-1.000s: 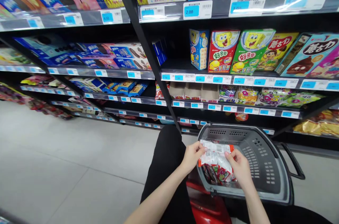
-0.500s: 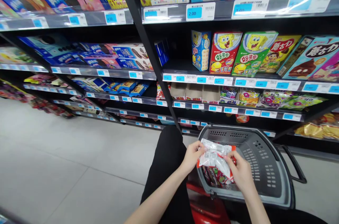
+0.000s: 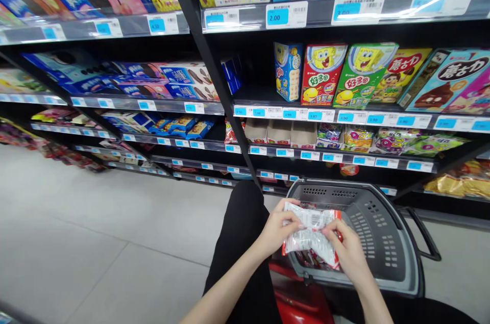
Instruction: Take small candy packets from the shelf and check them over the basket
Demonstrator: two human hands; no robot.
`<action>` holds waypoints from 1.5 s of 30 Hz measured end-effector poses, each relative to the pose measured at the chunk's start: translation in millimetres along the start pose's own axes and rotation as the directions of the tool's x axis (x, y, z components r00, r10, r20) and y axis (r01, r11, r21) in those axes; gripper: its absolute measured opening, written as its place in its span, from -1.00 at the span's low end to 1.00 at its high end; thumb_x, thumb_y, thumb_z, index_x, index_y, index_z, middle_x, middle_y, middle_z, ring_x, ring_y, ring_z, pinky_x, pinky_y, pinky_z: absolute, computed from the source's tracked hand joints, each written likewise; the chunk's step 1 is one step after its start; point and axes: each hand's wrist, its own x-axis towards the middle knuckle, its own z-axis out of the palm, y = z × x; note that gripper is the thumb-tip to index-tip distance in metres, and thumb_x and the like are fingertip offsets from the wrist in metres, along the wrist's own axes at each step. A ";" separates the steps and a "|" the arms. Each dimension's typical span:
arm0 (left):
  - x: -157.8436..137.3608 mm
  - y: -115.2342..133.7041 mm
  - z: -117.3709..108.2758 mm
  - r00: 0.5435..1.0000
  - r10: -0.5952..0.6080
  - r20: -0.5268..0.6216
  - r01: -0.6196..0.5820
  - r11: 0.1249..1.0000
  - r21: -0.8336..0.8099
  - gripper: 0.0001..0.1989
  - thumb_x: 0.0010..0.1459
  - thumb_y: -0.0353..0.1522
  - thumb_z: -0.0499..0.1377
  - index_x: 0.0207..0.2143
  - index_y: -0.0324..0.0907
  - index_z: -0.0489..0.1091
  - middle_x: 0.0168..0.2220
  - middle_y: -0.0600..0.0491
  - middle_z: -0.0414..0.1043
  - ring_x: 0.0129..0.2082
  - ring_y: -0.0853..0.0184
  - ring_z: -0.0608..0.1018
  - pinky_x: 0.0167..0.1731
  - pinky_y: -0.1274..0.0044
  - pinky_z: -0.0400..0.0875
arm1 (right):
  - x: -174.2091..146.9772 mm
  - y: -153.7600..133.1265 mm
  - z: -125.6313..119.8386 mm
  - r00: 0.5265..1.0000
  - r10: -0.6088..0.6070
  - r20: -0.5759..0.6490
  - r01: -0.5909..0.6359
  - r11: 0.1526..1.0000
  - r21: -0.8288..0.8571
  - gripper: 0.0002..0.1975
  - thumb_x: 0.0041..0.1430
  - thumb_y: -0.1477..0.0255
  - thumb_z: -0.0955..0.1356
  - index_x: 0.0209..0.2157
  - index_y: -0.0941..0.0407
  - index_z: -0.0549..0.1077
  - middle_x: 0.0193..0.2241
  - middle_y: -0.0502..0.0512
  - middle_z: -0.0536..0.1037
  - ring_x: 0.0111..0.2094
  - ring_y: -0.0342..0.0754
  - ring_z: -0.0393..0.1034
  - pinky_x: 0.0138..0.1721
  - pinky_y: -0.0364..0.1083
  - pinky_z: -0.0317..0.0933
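Between my two hands is a white snack bag with red ends, its printed side with a barcode facing up. My left hand grips its left part, fingers on top near the middle. My right hand pinches the right part, close to the red edge. The bag is held over a grey shopping basket with slotted walls. More small packets show in the basket beneath the bag, mostly hidden by it and by my hands.
Shelves with price labels run across the front. They hold cartoon snack boxes, blue cookie boxes and gummy bags. My knee in black trousers is left of the basket. A black handle sticks out at the basket's right. Something red stands below.
My left hand has slid inward over the bag, its fingers now nearer the middle. The bag lies flatter, with its printed side more fully turned up. My right hand stays nearly in place.
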 end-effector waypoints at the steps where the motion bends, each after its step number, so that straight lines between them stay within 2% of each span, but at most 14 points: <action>1: 0.5 -0.4 0.7 1.000 -0.001 -0.014 0.002 1.000 0.013 -0.91 -0.11 -0.39 0.23 -0.60 -0.20 0.45 -0.08 -0.04 0.28 -0.09 0.23 0.35 -0.07 0.48 0.16 | -0.2 -1.2 1.2 1.000 -0.002 -0.015 0.002 1.000 -0.016 -0.74 0.07 0.25 0.24 -0.60 0.08 0.31 -0.64 -0.04 0.35 -0.56 -0.10 0.23 -0.50 -0.17 0.08; 5: 2.5 -7.2 4.1 0.997 -0.058 -0.058 0.057 0.998 -0.026 -0.85 -0.09 -0.38 0.21 -0.66 -0.24 0.39 -0.14 -0.05 0.26 -0.12 0.23 0.35 -0.11 0.48 0.16 | -0.4 -2.9 3.4 0.999 -0.008 -0.035 0.007 1.000 -0.012 -0.74 0.07 0.27 0.25 -0.62 0.08 0.24 -0.66 -0.07 0.27 -0.59 -0.13 0.16 -0.51 -0.17 0.03; 10: 2.3 -17.7 4.3 0.992 -0.127 0.030 0.130 0.948 -0.291 -0.89 -0.18 -0.40 0.27 -0.53 -0.24 0.42 -0.08 -0.11 0.32 -0.05 0.15 0.34 -0.06 0.41 0.14 | 2.4 3.7 0.8 0.995 0.092 0.031 -0.097 0.963 0.251 -0.78 0.02 0.28 0.30 -0.55 0.08 0.21 -0.61 -0.10 0.22 -0.56 -0.15 0.12 -0.50 -0.19 0.04; 13: 2.0 -22.1 2.7 0.985 -0.152 0.080 0.171 0.844 -0.508 -0.73 -0.24 -0.46 0.31 -0.40 -0.24 0.36 -0.06 -0.15 0.35 -0.07 0.14 0.38 -0.09 0.38 0.19 | 2.1 9.5 -1.6 0.981 0.146 0.126 -0.189 0.869 0.458 -0.79 -0.03 0.28 0.34 -0.47 0.07 0.23 -0.57 -0.10 0.24 -0.56 -0.16 0.14 -0.52 -0.19 0.04; 17: 1.9 -24.5 -1.1 0.986 -0.097 0.136 0.164 0.715 -0.679 -0.67 -0.22 -0.51 0.30 -0.33 -0.22 0.33 0.01 -0.19 0.29 -0.04 0.13 0.38 -0.12 0.39 0.21 | -2.1 8.0 -7.8 0.952 0.205 0.228 -0.305 0.692 0.654 -0.76 -0.05 0.25 0.36 -0.39 0.05 0.25 -0.60 -0.11 0.29 -0.61 -0.18 0.15 -0.58 -0.20 0.01; 20: 0.6 -22.5 -5.8 0.970 -0.043 0.238 0.212 0.626 -0.751 -0.68 -0.21 -0.54 0.29 -0.33 -0.21 0.34 0.06 -0.18 0.22 0.01 0.09 0.33 -0.14 0.39 0.24 | -4.7 1.6 -13.5 0.943 0.190 0.273 -0.331 0.604 0.725 -0.76 -0.05 0.27 0.38 -0.38 0.05 0.26 -0.63 -0.12 0.28 -0.65 -0.21 0.10 -0.61 -0.22 -0.05; 23: -1.2 -19.5 -10.2 0.943 -0.015 0.333 0.280 0.580 -0.765 -0.68 -0.21 -0.55 0.28 -0.32 -0.23 0.36 0.08 -0.19 0.19 0.02 0.07 0.32 -0.16 0.40 0.28 | -5.8 -2.3 -17.6 0.940 0.155 0.305 -0.338 0.555 0.760 -0.79 -0.04 0.29 0.38 -0.38 0.05 0.29 -0.63 -0.11 0.28 -0.63 -0.22 0.11 -0.59 -0.22 -0.04; 26: -1.5 -19.7 -11.9 0.936 -0.034 0.350 0.304 0.575 -0.759 -0.54 -0.21 -0.54 0.29 -0.18 -0.21 0.32 0.03 -0.18 0.24 -0.03 0.12 0.37 -0.19 0.43 0.32 | -6.3 -2.2 -19.7 0.934 0.160 0.320 -0.356 0.523 0.774 -0.80 -0.02 0.29 0.36 -0.36 0.06 0.31 -0.61 -0.09 0.30 -0.61 -0.20 0.14 -0.57 -0.21 -0.02; 29: 0.1 -25.2 -9.6 0.942 -0.126 0.310 0.320 0.612 -0.723 -0.31 -0.17 -0.50 0.28 0.04 -0.08 0.11 -0.19 -0.08 0.43 -0.35 0.31 0.52 -0.44 0.57 0.39 | -6.2 -0.5 -21.4 0.941 0.181 0.286 -0.338 0.507 0.793 -0.80 -0.03 0.29 0.37 -0.37 0.06 0.32 -0.60 -0.08 0.33 -0.60 -0.19 0.16 -0.57 -0.21 0.01; 32: 2.5 -32.7 -4.8 0.940 -0.235 0.247 0.340 0.695 -0.634 -0.31 -0.14 -0.46 0.27 0.05 -0.12 0.06 -0.48 0.07 0.45 -0.62 0.44 0.46 -0.63 0.65 0.36 | -4.8 2.3 -22.6 0.949 0.209 0.237 -0.314 0.524 0.792 -0.78 -0.04 0.26 0.37 -0.39 0.07 0.32 -0.57 -0.06 0.37 -0.57 -0.17 0.22 -0.54 -0.20 0.07; 35: 4.0 -37.3 -1.1 0.939 -0.288 0.186 0.342 0.740 -0.579 -0.32 -0.19 -0.45 0.29 0.02 -0.19 0.11 -0.60 0.13 0.40 -0.66 0.43 0.44 -0.63 0.60 0.39 | -2.2 8.2 -21.4 0.950 0.255 0.180 -0.300 0.588 0.751 -0.73 -0.05 0.26 0.37 -0.32 0.06 0.30 -0.57 -0.06 0.39 -0.57 -0.14 0.27 -0.55 -0.19 0.10; 38: 4.9 -38.5 0.4 0.937 -0.296 0.188 0.349 0.728 -0.591 -0.22 -0.22 -0.47 0.30 0.07 -0.16 0.05 -0.62 0.16 0.38 -0.65 0.42 0.45 -0.62 0.61 0.38 | 1.1 17.4 -16.6 0.947 0.283 0.154 -0.303 0.622 0.722 -0.69 -0.07 0.32 0.40 -0.27 0.03 0.26 -0.54 -0.07 0.44 -0.56 -0.13 0.32 -0.52 -0.18 0.14; 42: 6.3 -39.8 4.8 0.929 -0.331 0.167 0.360 0.696 -0.621 -0.24 -0.26 -0.48 0.30 0.05 -0.21 0.12 -0.67 0.18 0.34 -0.67 0.43 0.43 -0.64 0.61 0.36 | 5.2 26.9 -9.8 0.933 0.347 0.092 -0.295 0.594 0.748 -0.64 -0.12 0.34 0.42 -0.26 0.00 0.26 -0.52 -0.08 0.48 -0.59 -0.12 0.33 -0.53 -0.16 0.17; 45: 7.4 -42.4 11.3 0.928 -0.350 0.128 0.346 0.681 -0.646 -0.36 -0.23 -0.45 0.28 -0.02 -0.18 0.21 -0.70 0.21 0.30 -0.71 0.45 0.39 -0.66 0.62 0.32 | 6.4 26.9 -8.3 0.906 0.418 0.070 -0.312 0.547 0.777 -0.74 -0.18 0.34 0.45 -0.38 0.06 0.38 -0.51 -0.06 0.49 -0.58 -0.14 0.32 -0.55 -0.19 0.16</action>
